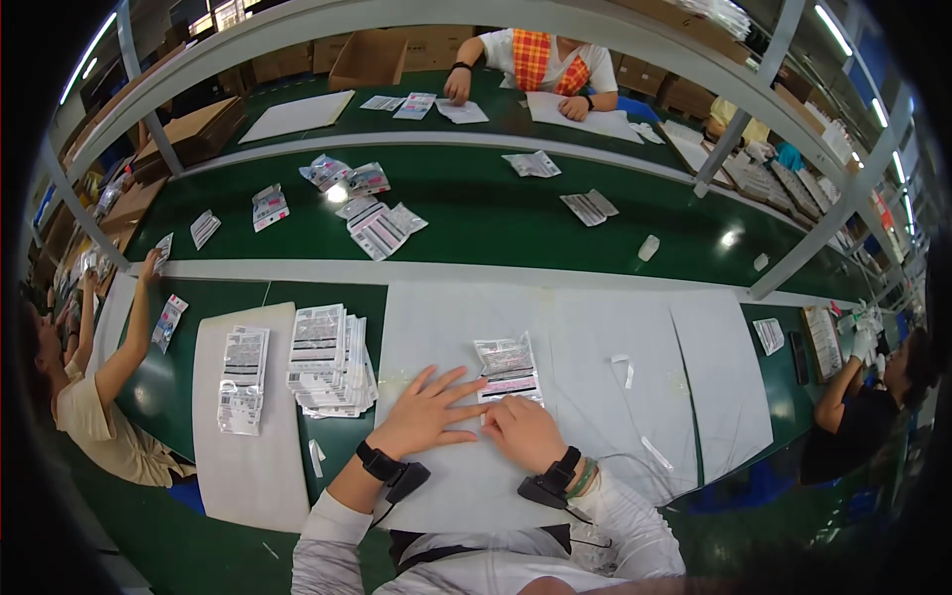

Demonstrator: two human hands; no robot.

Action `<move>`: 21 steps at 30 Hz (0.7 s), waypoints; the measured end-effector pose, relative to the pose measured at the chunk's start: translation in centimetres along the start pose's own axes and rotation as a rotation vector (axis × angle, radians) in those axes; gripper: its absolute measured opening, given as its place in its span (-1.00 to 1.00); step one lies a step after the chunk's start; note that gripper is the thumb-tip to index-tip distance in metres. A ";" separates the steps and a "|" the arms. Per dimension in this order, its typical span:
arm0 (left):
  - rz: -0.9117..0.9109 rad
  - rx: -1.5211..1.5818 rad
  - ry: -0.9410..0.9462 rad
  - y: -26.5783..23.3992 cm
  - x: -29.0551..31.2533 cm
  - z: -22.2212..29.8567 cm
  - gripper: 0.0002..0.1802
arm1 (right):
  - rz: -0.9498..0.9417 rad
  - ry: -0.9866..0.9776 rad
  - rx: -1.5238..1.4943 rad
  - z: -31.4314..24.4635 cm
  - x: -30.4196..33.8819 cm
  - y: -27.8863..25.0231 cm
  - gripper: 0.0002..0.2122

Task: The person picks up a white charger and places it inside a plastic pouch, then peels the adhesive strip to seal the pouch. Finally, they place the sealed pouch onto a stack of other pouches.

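Note:
In front of me a clear plastic packet with a printed label [509, 369] lies on the white sheet [615, 436]. My left hand [421, 412] is spread flat to the left of it, fingers apart, with fingertips near its lower left edge. Just below the packet, my right hand [526, 433] is curled with thumb and fingertips pressed together. What sits in that pinch, if anything, is too small to make out. To the left stands an overlapping stack of similar packets [327, 357]. Another few lie on a pale board [210, 476] farther left.
White strips [654, 453] lie on the sheet at right. Past the white rail [446, 273], packets [380, 230] are scattered on the green belt [476, 218]. A co-worker [540, 64] sits opposite; others work at left [99, 407] and right [863, 407]. Metal posts frame the table.

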State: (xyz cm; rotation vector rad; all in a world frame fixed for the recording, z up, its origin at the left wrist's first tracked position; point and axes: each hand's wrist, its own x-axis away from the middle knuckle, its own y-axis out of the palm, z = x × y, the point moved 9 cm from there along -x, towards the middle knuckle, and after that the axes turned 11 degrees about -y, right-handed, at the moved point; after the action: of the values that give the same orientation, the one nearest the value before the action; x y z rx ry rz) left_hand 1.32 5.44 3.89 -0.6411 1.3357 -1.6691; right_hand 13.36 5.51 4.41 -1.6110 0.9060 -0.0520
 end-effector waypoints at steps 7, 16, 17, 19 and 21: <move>0.029 -0.023 0.008 0.3 0.0 0.1 -0.48 | 0.009 0.136 -0.116 1.4 0.5 0.0 -0.83; 0.028 -0.048 -0.027 1.1 -0.5 0.9 -0.46 | 0.004 0.063 -0.093 2.0 1.6 -1.2 -0.85; 0.031 -0.047 -0.023 1.1 -0.8 0.9 -0.45 | 0.026 0.123 -0.123 2.8 1.8 -1.6 -0.85; 0.039 -0.043 0.000 0.8 -1.4 1.1 -0.45 | 0.046 0.187 -0.152 3.5 1.8 -1.9 -0.85; 0.026 -0.052 -0.008 1.1 -1.3 1.1 -0.44 | -0.005 0.097 -0.088 2.7 1.3 -1.4 -0.85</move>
State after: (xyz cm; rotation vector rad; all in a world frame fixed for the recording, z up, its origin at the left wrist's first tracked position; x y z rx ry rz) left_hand 3.23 5.97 3.36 -0.6575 1.3797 -1.6141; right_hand 16.34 6.93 4.26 -1.7043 0.9910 -0.0959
